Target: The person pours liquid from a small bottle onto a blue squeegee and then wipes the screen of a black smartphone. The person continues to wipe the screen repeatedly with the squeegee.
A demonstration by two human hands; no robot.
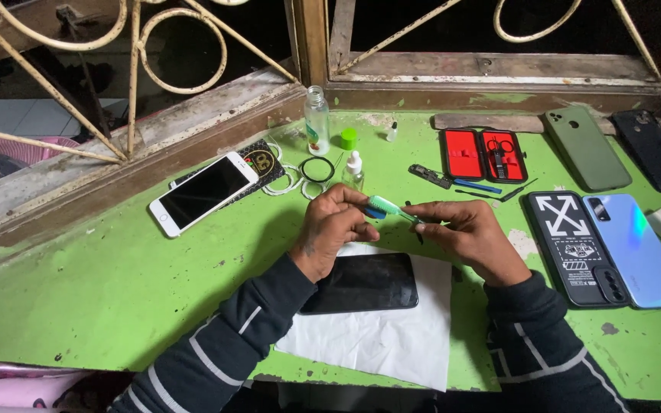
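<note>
My left hand [334,228] grips the handle end of a light green toothbrush [389,207] with a blue grip. My right hand [464,233] pinches its brush end between fingertips. Both hands hover just above a black phone [365,283] that lies screen up on a white sheet of paper [392,336] on the green table [116,291]. A thin dark tool tip shows under my right fingers; what it is I cannot tell.
A white phone [202,193] and a patterned case lie at the left. A clear bottle [317,121], green cap [349,138], black ring and dropper bottle [353,170] stand behind the hands. Red tool kit [483,154], several phones and cases [602,248] lie right.
</note>
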